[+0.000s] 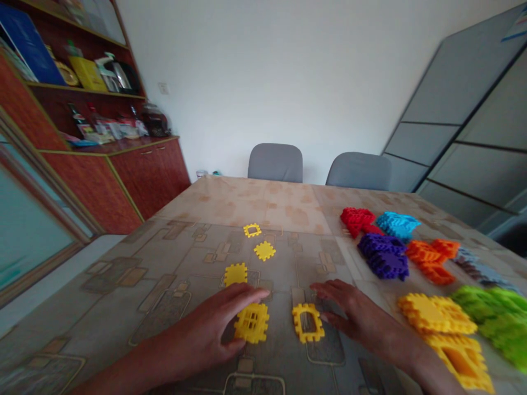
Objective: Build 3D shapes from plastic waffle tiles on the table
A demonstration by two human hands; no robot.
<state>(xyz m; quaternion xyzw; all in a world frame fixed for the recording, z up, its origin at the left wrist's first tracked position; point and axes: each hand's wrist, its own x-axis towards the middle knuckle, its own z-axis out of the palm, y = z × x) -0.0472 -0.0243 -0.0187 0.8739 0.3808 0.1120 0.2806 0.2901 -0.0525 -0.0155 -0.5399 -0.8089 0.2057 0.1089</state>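
Observation:
My left hand [212,321] curves loosely around a yellow interlocking block piece with a window grid [252,323]. Its fingers reach past the far side and the thumb lies at the near left corner, all spread apart. Just right of that piece lies a yellow square frame [308,322] with notched edges and an open middle. My right hand [354,310] hovers beside the frame's right edge, fingers apart and holding nothing. Beyond my left hand rests a solid yellow tile [236,274]. Farther off are another solid yellow tile [264,250] and a small yellow frame [252,230].
Sorted block piles line the table's right side: red [357,220], light blue [397,225], purple [383,257], orange [432,260], grey [483,269], yellow [438,315] and green [496,315]. Two grey chairs [275,162] stand behind the patterned table [284,206].

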